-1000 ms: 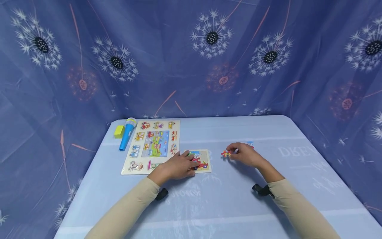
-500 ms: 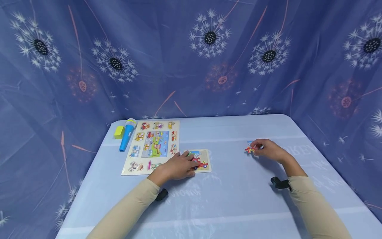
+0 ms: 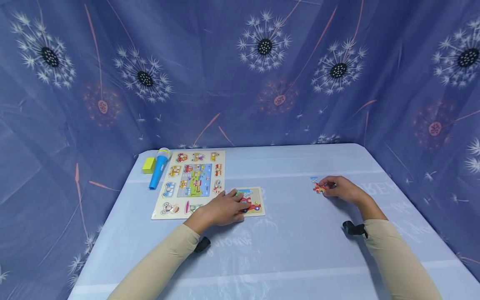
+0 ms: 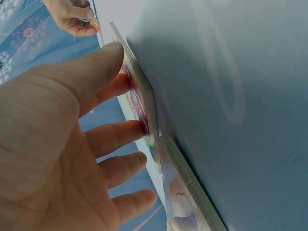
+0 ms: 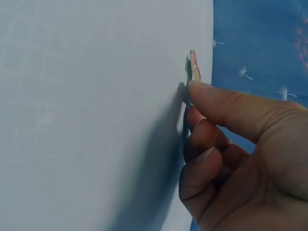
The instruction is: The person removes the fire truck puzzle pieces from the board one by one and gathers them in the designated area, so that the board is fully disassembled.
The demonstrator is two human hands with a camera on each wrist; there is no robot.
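Note:
My left hand lies with its fingers spread over a small jigsaw board that carries a red vehicle picture. In the left wrist view its fingertips touch the face of that board. Farther right, my right hand pinches a red and yellow puzzle piece between thumb and fingers. The right wrist view shows this piece edge-on, close over the table, its lower part hidden by the thumb. A blue and white piece lies just behind it.
A large peg puzzle board with vehicle pictures lies at the left, its near right corner behind the left hand. Beyond it are a blue toy microphone and a yellow block. A patterned blue curtain hangs around the table.
My right hand has carried the red puzzle piece to the right, close by the blue and white piece, and come lower. The left hand has stayed on the small board.

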